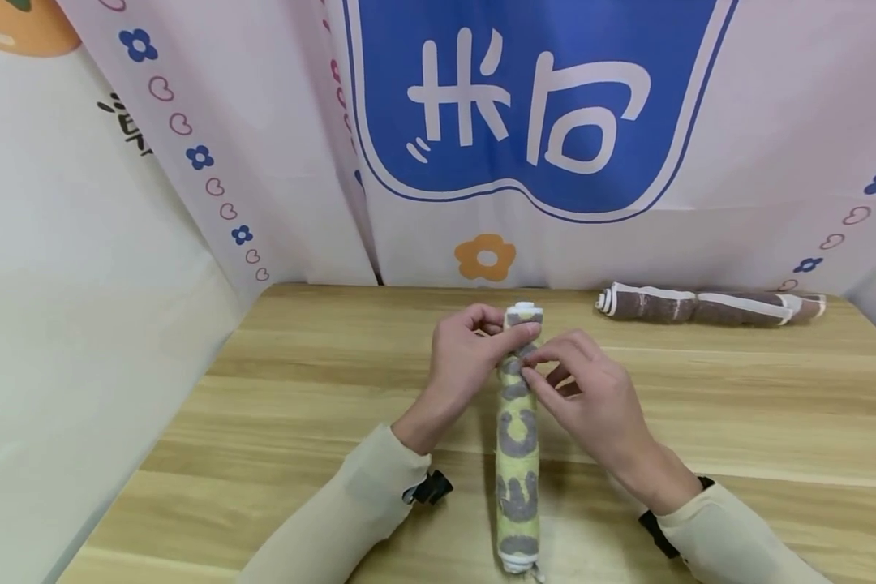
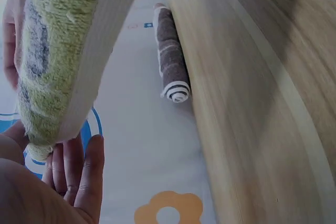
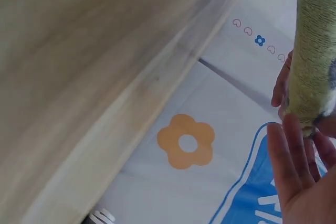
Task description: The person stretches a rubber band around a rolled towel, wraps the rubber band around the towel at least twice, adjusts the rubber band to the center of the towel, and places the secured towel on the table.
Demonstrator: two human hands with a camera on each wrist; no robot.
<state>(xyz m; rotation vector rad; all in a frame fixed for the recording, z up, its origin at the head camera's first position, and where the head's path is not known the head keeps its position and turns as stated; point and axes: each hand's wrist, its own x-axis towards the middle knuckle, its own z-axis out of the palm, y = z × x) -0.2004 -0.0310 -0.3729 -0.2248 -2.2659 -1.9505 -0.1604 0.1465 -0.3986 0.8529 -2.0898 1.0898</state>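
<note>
A rolled yellow towel (image 1: 517, 466) with grey patterns and white ends stands lengthwise before me in the head view. Near its far end my left hand (image 1: 469, 349) grips it, thumb across the top and fingers at the left side. Just below that thumb, the thumb and forefinger of my right hand (image 1: 591, 389) pinch at the towel's surface, where the roll looks narrowed. Whatever thin piece lies between those fingertips is too small to tell. Both wrist views show the yellow towel (image 2: 63, 61) close up, with fingers around its far end.
A rolled brown towel (image 1: 708, 307) with white edging lies along the back right edge of the wooden table (image 1: 299, 389). Behind the table hangs a printed curtain (image 1: 423, 243) with a blue sign and flowers. White cloth (image 1: 117, 284) covers the left side.
</note>
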